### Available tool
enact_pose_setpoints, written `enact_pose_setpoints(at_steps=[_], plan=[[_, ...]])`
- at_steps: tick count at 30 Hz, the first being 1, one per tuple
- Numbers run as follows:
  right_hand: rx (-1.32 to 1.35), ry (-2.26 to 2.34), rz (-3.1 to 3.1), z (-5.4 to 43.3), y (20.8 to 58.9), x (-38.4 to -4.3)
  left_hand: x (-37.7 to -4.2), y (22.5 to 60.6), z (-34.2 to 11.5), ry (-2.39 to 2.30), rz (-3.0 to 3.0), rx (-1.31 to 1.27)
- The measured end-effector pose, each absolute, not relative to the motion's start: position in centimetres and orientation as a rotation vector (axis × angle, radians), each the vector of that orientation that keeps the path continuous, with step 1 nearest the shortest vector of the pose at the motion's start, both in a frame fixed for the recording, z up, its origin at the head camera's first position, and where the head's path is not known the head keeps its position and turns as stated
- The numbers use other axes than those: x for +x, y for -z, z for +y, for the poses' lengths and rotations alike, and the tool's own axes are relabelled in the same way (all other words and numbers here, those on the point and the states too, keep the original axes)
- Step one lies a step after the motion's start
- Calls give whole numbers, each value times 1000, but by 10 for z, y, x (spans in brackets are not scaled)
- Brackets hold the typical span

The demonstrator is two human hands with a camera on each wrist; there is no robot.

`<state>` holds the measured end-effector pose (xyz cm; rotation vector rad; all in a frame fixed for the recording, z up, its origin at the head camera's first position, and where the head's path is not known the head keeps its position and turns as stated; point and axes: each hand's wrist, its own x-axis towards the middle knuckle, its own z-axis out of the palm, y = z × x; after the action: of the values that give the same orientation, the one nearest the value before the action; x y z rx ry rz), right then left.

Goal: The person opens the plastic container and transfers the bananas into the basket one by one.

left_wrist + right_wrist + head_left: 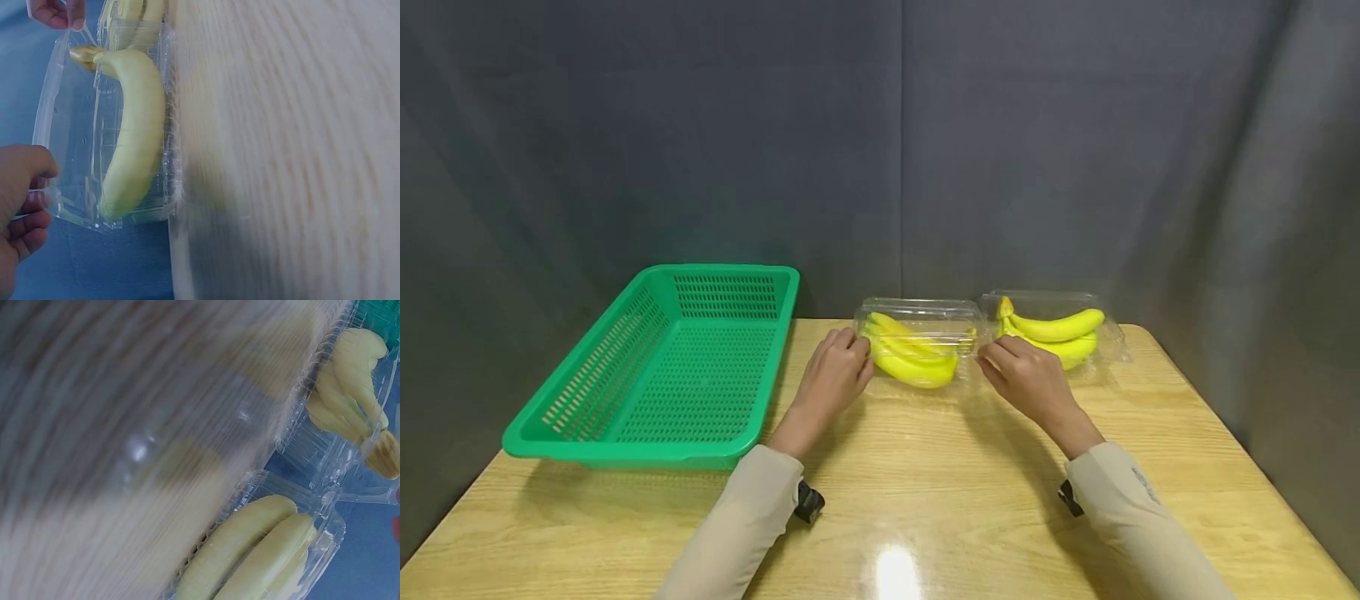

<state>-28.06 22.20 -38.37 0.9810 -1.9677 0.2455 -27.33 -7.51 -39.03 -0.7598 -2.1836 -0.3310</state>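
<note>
A clear plastic clamshell box (917,310) lies at the back middle of the table with a bunch of yellow bananas (925,371) inside. My left hand (835,371) grips the left corner of its lid, fingers curled around the edge. At the opposite corner my right hand (1028,379) pinches the lid's edge; in the left wrist view its fingertips (76,24) show at the top. The lid (65,131) stands at an angle beside the bananas. Only a sliver of the right fingers (396,528) enters the right wrist view.
A second clear box (1045,297) holding bananas (1063,327) stands just right of the first, partly behind my right hand. On the left sits a green plastic basket (778,367) with slotted sides. A dark curtain (850,167) hangs behind the wooden table (925,483).
</note>
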Motion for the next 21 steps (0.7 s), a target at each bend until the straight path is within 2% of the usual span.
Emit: enact_pose_setpoints(at_steps=[21], plan=[[950, -469, -2037, 222, 379, -278, -271, 393, -77, 691, -2198, -662]])
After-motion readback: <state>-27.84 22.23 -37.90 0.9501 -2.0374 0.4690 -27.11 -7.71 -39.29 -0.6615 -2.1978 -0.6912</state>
